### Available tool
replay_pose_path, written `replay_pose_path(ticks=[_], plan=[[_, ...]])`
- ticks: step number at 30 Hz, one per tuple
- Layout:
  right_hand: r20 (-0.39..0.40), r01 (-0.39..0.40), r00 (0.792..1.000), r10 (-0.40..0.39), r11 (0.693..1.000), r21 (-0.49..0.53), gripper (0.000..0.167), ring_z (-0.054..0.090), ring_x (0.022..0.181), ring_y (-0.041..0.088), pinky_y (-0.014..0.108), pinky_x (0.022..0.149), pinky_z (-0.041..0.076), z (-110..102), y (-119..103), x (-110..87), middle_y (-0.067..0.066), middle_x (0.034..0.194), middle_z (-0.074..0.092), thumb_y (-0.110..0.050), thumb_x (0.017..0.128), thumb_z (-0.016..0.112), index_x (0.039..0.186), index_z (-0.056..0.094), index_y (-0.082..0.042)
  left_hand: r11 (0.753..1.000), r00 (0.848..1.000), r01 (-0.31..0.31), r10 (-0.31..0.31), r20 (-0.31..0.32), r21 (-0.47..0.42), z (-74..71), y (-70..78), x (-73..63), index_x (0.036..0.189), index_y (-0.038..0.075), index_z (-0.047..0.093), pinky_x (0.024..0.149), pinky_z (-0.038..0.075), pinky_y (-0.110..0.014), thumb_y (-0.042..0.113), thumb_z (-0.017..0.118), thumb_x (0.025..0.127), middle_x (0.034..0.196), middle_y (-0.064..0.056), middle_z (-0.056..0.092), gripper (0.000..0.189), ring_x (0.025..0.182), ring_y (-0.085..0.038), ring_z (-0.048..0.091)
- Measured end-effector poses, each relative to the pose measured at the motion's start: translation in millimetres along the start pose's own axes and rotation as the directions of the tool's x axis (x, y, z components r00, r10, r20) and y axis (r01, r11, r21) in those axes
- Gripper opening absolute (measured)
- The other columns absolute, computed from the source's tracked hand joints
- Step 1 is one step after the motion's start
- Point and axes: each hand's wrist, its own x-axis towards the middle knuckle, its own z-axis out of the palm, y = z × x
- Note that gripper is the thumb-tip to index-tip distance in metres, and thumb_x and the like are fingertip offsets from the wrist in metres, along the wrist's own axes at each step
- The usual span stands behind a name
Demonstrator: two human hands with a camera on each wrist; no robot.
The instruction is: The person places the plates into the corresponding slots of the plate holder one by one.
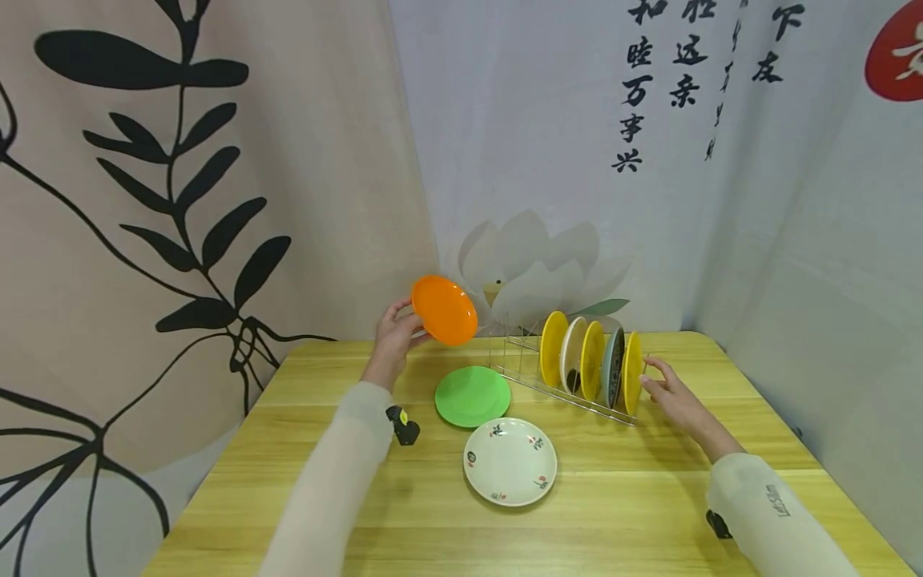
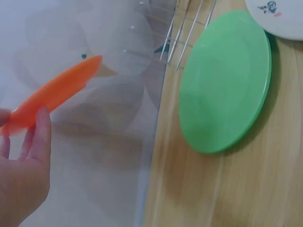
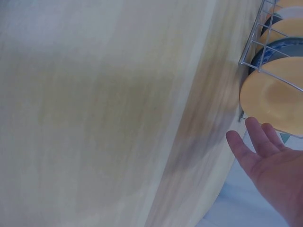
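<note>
My left hand (image 1: 395,340) pinches an orange plate (image 1: 445,310) by its edge, thumb on one face and fingers on the other, raised above the table's back edge. In the left wrist view the orange plate (image 2: 57,94) is seen nearly edge-on. Fingers spread, my right hand (image 1: 678,398) is at the right end of the wire dish rack (image 1: 570,398), beside the outermost yellow plate (image 1: 631,373). In the right wrist view its fingertips (image 3: 251,122) come close to that plate; whether they touch the rack I cannot tell.
Several plates stand upright in the rack's right part, among them a white plate (image 1: 573,353) and a grey-blue plate (image 1: 611,369). A green plate (image 1: 472,397) and a white patterned plate (image 1: 510,462) lie flat on the wooden table (image 1: 620,497). A printed curtain (image 1: 346,200) hangs behind.
</note>
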Motion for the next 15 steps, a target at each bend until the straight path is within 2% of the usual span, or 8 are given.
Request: replay_pose_path(ticks=[6,15], plan=[[-0.003,0.012,1.0,-0.012,1.0,-0.008,0.064,0.045,0.119,0.061,0.069,0.094,0.042,-1,0,0.0,0.047,0.14,0.032,-0.039,0.109,0.03,0.154,0.009,0.0,1.0,0.999,-0.015,0.015,0.03,-0.017,20.4,-5.9,-0.7,0.135,0.013,0.05,0.094,0.052,-0.051,-0.004,0.064,0.085,0.097,-0.006,0.07,0.055,0.083,-0.022,0.068],[0.0,-0.004,1.0,0.004,1.0,0.001,0.065,0.045,0.12,0.061,0.07,0.095,0.041,1,0,0.6,0.047,0.141,0.031,-0.04,0.109,0.031,0.156,0.007,-0.002,1.0,0.997,-0.02,0.02,0.073,0.0,53.7,-17.5,-3.9,0.133,0.011,0.052,0.086,0.057,-0.045,-0.006,0.06,0.086,0.111,-0.014,0.064,0.051,0.085,-0.023,0.066]])
